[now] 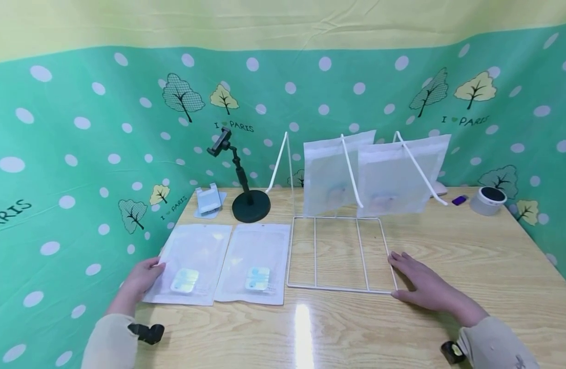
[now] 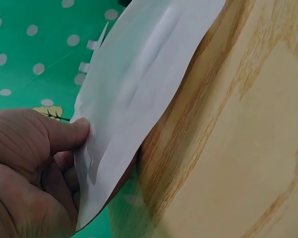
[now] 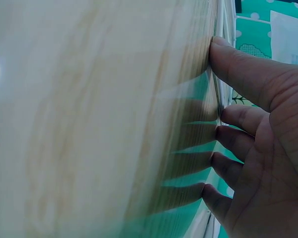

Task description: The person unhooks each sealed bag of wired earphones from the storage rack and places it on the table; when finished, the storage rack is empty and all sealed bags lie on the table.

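My left hand (image 1: 141, 278) pinches the left edge of a white flat zip pouch (image 1: 197, 251), thumb on top and fingers beneath. In the left wrist view that edge of the pouch is lifted and slightly bent. A second pouch (image 1: 270, 251) lies right beside it; both show a small pale-blue patch near the lower end. My right hand (image 1: 421, 284) rests at the right side of a white wire rack (image 1: 340, 290), fingers spread. In the right wrist view its thumb and fingertips (image 3: 219, 42) touch down at the tabletop, holding nothing.
Two more pouches, one left (image 1: 326, 174) and one right (image 1: 395, 174), hang on the rack's upper arms, which jut forward. Behind the flat pouches are a black phone stand (image 1: 250, 206) and a small light-blue stand (image 1: 209, 199). A white cylinder (image 1: 487, 202) sits at the back right.
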`<state>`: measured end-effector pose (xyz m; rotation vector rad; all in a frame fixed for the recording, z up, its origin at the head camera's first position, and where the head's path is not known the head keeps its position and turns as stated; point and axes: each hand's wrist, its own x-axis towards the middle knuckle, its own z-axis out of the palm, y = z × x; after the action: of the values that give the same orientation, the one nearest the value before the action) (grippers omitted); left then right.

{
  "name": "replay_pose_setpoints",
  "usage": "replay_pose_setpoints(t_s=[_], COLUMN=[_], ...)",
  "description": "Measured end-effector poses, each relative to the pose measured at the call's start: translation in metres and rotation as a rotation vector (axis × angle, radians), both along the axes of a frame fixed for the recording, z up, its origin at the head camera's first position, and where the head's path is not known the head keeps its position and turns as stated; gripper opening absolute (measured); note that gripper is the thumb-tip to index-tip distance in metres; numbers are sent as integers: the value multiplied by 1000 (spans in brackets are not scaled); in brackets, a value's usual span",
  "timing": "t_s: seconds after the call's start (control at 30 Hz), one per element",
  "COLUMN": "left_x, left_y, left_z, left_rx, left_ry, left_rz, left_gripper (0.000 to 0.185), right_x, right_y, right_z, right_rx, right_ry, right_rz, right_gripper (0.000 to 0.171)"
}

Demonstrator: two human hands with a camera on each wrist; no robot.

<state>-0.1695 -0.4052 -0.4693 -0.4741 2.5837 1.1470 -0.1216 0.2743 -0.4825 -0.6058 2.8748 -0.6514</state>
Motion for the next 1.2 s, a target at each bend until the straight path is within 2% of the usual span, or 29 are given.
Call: replay_pose_setpoints(t_s=[0.13,0.3,0.53,0.67,0.83,1.03,1.2], left_x=[1,4,6,4,0,-9,-18], left_y=[3,10,28,44,74,117,154], left_z=[4,13,29,31,36,36,37], left_rx=[-76,-242,-437,-509,-502,-456,-375], left_ry=[20,63,54,115,212,316,348], left_rz=[-17,-62,-102,-129,-179,-250,-289], left_gripper=[62,52,50,50,49,45,45], right_x=[1,0,0,0,1,0,-2], right_y=[0,0,-1,0,0,1,1], right_z=[0,1,2,1,-1,-2,0], right_rx=[-3,-10,-5,-10,-13,-10,-6], right_ry=[9,11,-2,-3,-3,3,13], right_rz=[3,10,1,4,4,12,20], right_gripper=[81,81,80,81,82,82,82])
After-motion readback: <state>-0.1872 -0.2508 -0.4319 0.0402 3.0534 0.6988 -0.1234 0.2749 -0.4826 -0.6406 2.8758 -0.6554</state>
